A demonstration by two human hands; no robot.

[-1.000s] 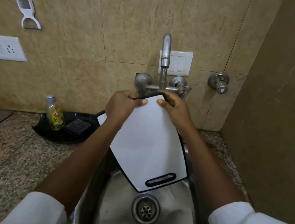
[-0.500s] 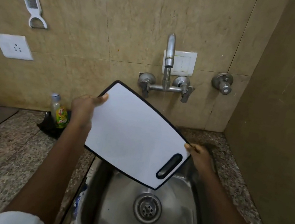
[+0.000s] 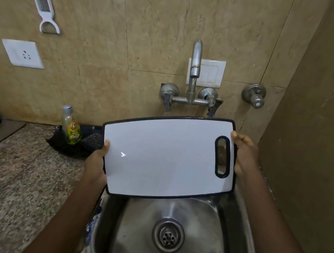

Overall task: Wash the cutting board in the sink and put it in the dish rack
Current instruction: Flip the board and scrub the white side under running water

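A white cutting board (image 3: 163, 156) with a black rim and a slot handle at its right end is held level above the steel sink (image 3: 217, 241). My left hand (image 3: 97, 163) grips its left edge and my right hand (image 3: 244, 154) grips the right edge beside the slot. Water runs from the wall tap (image 3: 195, 64) and falls behind the board's far edge. No dish rack is in view.
A black tray (image 3: 59, 141) with a dish soap bottle (image 3: 72, 126) and a scrub pad (image 3: 93, 140) sits left of the sink on the granite counter (image 3: 9, 177). A grater (image 3: 42, 0) hangs on the wall. A side wall stands close on the right.
The board went from hanging upright under the tap to lying nearly flat over the sink, with its slot end now to the right. My hands shifted to its two short edges.
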